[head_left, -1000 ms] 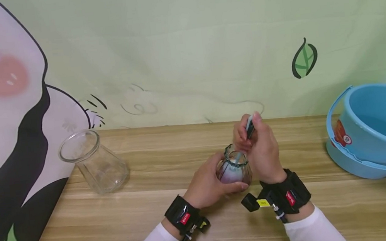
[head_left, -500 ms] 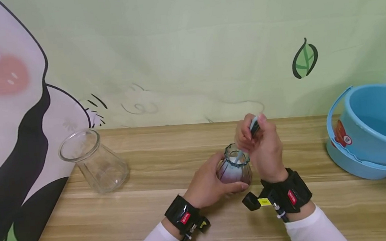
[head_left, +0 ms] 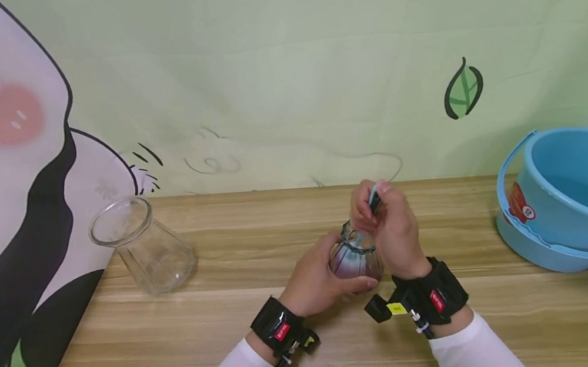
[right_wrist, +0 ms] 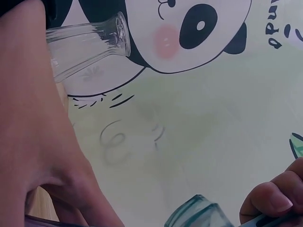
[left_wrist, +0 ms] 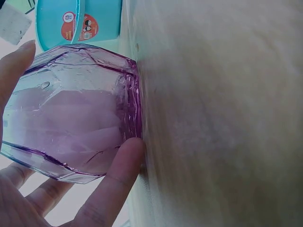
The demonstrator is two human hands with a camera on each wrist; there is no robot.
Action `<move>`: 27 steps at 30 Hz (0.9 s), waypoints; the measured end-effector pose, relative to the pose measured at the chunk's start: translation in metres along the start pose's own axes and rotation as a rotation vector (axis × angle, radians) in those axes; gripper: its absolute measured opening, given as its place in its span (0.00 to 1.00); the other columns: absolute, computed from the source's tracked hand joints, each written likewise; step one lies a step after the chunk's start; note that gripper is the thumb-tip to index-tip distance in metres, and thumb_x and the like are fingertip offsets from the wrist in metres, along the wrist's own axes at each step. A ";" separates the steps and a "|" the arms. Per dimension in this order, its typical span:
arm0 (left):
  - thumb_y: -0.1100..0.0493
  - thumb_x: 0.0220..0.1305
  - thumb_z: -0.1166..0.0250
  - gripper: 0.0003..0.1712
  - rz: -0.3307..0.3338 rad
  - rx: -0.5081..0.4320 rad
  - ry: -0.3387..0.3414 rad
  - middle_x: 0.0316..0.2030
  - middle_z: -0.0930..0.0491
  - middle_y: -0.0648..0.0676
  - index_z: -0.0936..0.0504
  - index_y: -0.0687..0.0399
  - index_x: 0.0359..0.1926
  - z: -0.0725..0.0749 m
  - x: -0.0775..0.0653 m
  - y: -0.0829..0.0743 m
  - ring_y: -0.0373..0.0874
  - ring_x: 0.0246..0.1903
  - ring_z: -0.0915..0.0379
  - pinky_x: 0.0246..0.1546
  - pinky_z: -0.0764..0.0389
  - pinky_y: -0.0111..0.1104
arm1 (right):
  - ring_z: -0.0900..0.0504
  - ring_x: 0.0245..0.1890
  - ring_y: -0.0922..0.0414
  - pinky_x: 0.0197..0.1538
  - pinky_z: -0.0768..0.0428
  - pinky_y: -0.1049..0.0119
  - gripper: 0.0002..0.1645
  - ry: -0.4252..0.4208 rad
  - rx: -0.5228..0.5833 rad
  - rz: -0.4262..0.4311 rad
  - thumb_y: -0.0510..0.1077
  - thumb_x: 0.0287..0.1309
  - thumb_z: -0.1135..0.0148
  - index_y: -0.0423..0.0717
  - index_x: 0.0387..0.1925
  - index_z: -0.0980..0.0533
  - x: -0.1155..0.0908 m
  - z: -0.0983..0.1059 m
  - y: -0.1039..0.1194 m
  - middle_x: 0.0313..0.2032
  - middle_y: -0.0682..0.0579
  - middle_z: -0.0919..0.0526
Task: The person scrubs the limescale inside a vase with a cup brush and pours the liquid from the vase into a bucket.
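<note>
My left hand (head_left: 314, 282) grips a small rounded glass vase (head_left: 355, 265), purple-tinted below with a wavy teal rim. The vase rests on the wooden table, tilted slightly if at all; I cannot tell. My right hand (head_left: 397, 232) holds the light-blue and black handle of a bottle brush (head_left: 375, 199), whose shaft goes down through the mouth. In the left wrist view, a pale, soft-looking brush head (left_wrist: 71, 123) fills much of the vase, blurred by the glass. Fingers of the right hand (right_wrist: 279, 194) curl around the handle in the right wrist view.
A taller clear glass jar (head_left: 154, 256) stands at the left of the wooden table (head_left: 208, 345). On the right is a light-blue bucket (head_left: 568, 210) with its handle lowered. Behind the table hangs a green backdrop (head_left: 264, 92) with a panda and leaves.
My right hand shifts slightly right, then back left and a little lower, with the brush handle moving along. The left hand and the vase stay nearly where they were.
</note>
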State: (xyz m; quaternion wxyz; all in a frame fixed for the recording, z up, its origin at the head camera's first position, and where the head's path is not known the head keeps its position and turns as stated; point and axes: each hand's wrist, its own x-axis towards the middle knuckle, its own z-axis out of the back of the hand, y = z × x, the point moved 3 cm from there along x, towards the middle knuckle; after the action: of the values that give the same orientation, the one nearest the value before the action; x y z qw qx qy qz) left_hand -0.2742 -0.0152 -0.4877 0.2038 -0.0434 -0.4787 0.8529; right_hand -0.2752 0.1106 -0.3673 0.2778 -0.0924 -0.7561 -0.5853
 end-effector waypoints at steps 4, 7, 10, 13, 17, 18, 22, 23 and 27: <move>0.28 0.38 0.26 0.42 0.000 -0.010 0.007 0.41 0.24 0.40 0.31 0.31 0.53 0.000 0.000 0.001 0.36 0.36 0.27 0.32 0.22 0.35 | 0.47 0.14 0.55 0.17 0.52 0.55 0.21 0.016 -0.012 -0.012 0.44 0.64 0.74 0.42 0.17 0.44 0.000 -0.002 -0.001 0.15 0.52 0.45; 0.29 0.38 0.26 0.41 0.001 -0.016 0.013 0.41 0.24 0.40 0.32 0.31 0.53 0.000 0.000 0.001 0.36 0.36 0.27 0.32 0.22 0.35 | 0.47 0.14 0.54 0.18 0.52 0.53 0.22 0.026 -0.018 -0.012 0.45 0.65 0.74 0.42 0.17 0.44 0.000 -0.003 -0.002 0.15 0.52 0.45; 0.28 0.38 0.26 0.41 0.003 -0.014 0.013 0.41 0.24 0.40 0.32 0.31 0.53 0.000 0.000 0.002 0.36 0.36 0.27 0.32 0.22 0.35 | 0.47 0.14 0.55 0.18 0.51 0.55 0.23 0.023 -0.010 -0.014 0.46 0.67 0.74 0.43 0.17 0.43 0.000 -0.003 -0.002 0.15 0.52 0.45; 0.28 0.39 0.26 0.42 0.005 -0.004 0.010 0.41 0.25 0.39 0.33 0.30 0.54 0.000 0.000 0.002 0.36 0.37 0.27 0.33 0.22 0.35 | 0.47 0.14 0.55 0.18 0.51 0.56 0.25 0.010 0.011 -0.009 0.49 0.70 0.74 0.44 0.18 0.43 0.000 -0.001 0.000 0.15 0.52 0.45; 0.28 0.39 0.26 0.42 0.003 0.010 0.005 0.43 0.25 0.39 0.33 0.30 0.54 0.000 -0.001 0.001 0.36 0.38 0.28 0.33 0.22 0.35 | 0.47 0.14 0.56 0.18 0.52 0.57 0.27 -0.010 0.051 0.017 0.52 0.72 0.73 0.46 0.18 0.43 0.000 0.003 0.006 0.16 0.53 0.46; 0.28 0.38 0.26 0.42 0.003 0.012 0.004 0.43 0.25 0.38 0.33 0.30 0.54 0.000 0.000 0.001 0.36 0.38 0.28 0.33 0.22 0.35 | 0.47 0.14 0.56 0.18 0.52 0.57 0.27 -0.014 0.061 0.026 0.52 0.72 0.73 0.46 0.18 0.43 0.000 0.004 0.008 0.16 0.53 0.46; 0.28 0.39 0.27 0.42 -0.008 0.007 0.003 0.44 0.26 0.39 0.33 0.30 0.55 -0.001 0.000 0.000 0.36 0.39 0.28 0.34 0.21 0.35 | 0.47 0.14 0.57 0.18 0.52 0.59 0.27 -0.028 0.082 0.061 0.53 0.71 0.72 0.47 0.18 0.42 0.000 0.007 0.017 0.15 0.54 0.46; 0.28 0.39 0.27 0.42 -0.010 0.005 0.002 0.45 0.26 0.39 0.33 0.30 0.55 -0.001 0.000 0.001 0.36 0.39 0.28 0.34 0.21 0.35 | 0.47 0.14 0.58 0.17 0.52 0.59 0.27 -0.031 0.083 0.066 0.53 0.71 0.72 0.47 0.17 0.42 0.000 0.008 0.018 0.15 0.55 0.46; 0.28 0.39 0.26 0.42 -0.012 -0.003 0.005 0.45 0.25 0.39 0.33 0.30 0.55 -0.001 0.000 0.001 0.36 0.39 0.27 0.35 0.21 0.35 | 0.47 0.15 0.58 0.18 0.53 0.59 0.26 -0.030 0.095 0.068 0.53 0.70 0.71 0.46 0.17 0.42 -0.001 0.007 0.019 0.15 0.55 0.47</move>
State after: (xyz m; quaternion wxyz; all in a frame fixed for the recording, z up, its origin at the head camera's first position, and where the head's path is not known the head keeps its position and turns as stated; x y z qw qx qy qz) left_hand -0.2743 -0.0148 -0.4884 0.2100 -0.0433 -0.4798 0.8508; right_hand -0.2683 0.1231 -0.3532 0.2901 -0.1133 -0.7835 -0.5377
